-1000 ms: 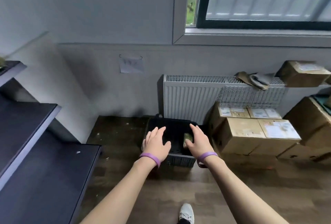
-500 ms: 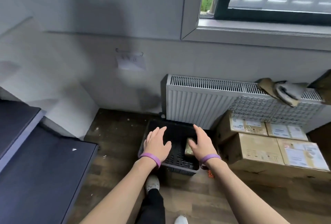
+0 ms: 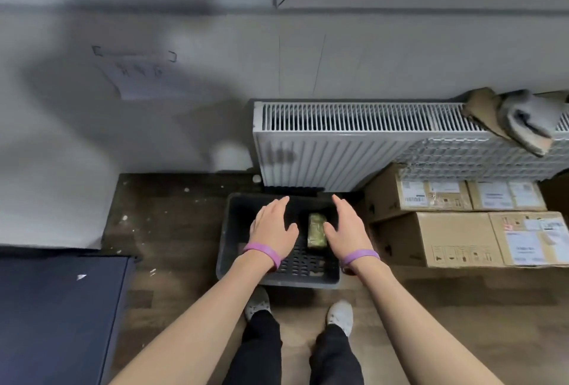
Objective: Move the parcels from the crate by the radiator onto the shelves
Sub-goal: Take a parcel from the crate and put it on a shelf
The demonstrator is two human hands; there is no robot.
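- Step: pick-up from the crate (image 3: 230,226), which sits on the floor right against the radiator (image 3: 323,153); nothing lifted yet
- Left hand (image 3: 272,227) and right hand (image 3: 348,229) both hang over the crate, palms down, fingers straight and spread, holding nothing
- I see one parcel (image 3: 317,230): small, greenish, wrapped, lying flat on the crate floor in the right half, between the hands and nearer the right
- Right thumb sits just beside its right edge; can't tell if it touches
- Long axis runs from me toward the radiator, far end tipped slightly left; short ends face the radiator and my feet
- Next, as I read it: right hand drops, closes across the narrow width, lifts clear of the rim, then I turn left to the shelf (image 3: 61,307)
- Left hand looks spare for something this small
- Boxes (image 3: 431,239) stacked right of the crate aren't in it, so I'd leave them
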